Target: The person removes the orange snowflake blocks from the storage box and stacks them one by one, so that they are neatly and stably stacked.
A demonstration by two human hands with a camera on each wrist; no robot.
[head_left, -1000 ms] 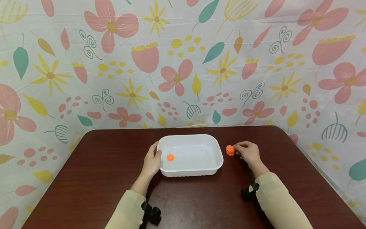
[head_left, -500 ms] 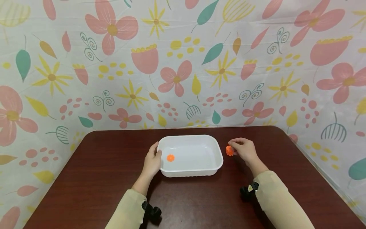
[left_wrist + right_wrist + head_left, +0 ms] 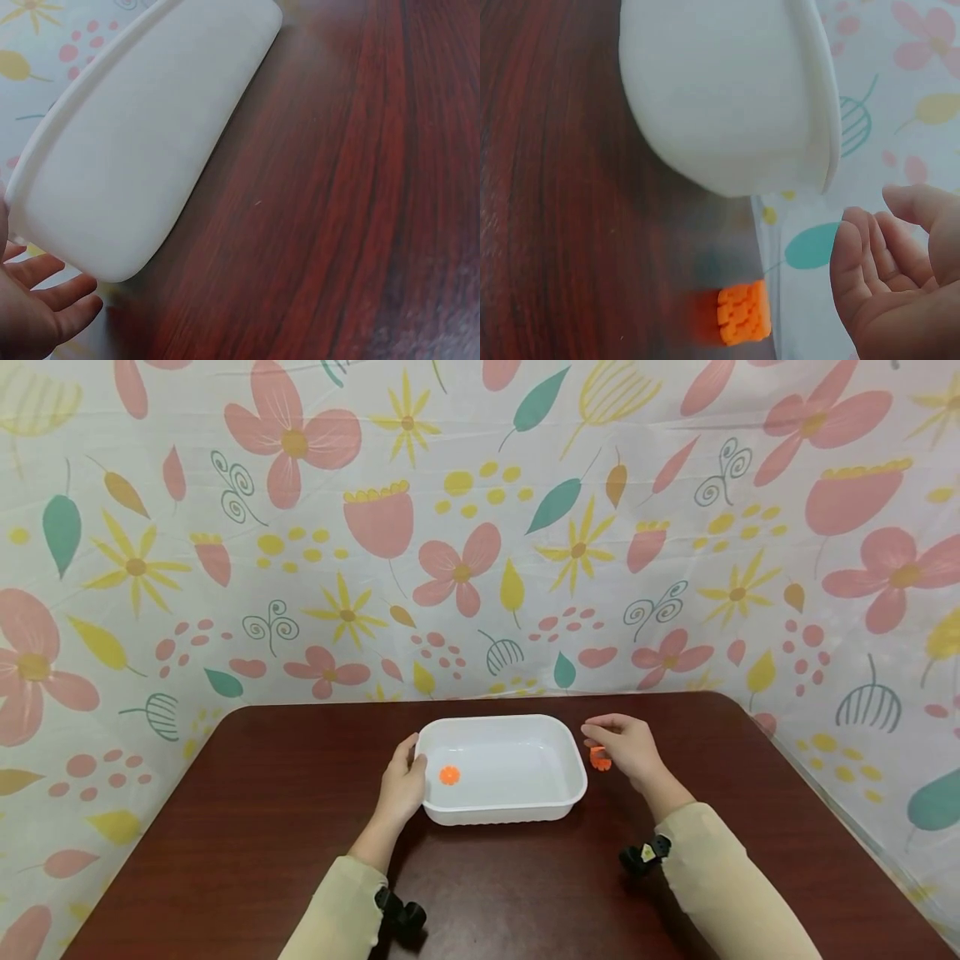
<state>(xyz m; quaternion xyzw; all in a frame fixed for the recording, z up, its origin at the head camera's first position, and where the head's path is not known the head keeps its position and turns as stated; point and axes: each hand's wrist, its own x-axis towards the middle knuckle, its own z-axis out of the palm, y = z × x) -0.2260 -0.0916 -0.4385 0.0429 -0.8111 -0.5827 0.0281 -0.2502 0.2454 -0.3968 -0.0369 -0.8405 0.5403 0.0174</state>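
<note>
A white rectangular plastic tray (image 3: 504, 812) stands on the dark wood table. My left hand (image 3: 401, 787) holds its left end, thumb at the rim; in the left wrist view the fingers (image 3: 69, 294) lie against the outside of that end. One orange flower-shaped piece (image 3: 449, 775) lies inside, toward the left. Just right of the tray, a short stack of orange scalloped pieces (image 3: 744, 313) rests on the table. Over that stack is my right hand (image 3: 628, 748), partly covering it in the head view. The right wrist view shows its thumb and loosely bent fingers apart, with nothing visible between them.
The reddish-brown table (image 3: 300, 827) runs back to a hanging cloth (image 3: 465, 527) printed with flowers and leaves. Black wrist cameras (image 3: 401, 917) are strapped over both pale sleeves (image 3: 731, 877).
My right hand has moved left and up, from touching the right side of the orange stack to a spot above it. The left hand still holds the tray.
</note>
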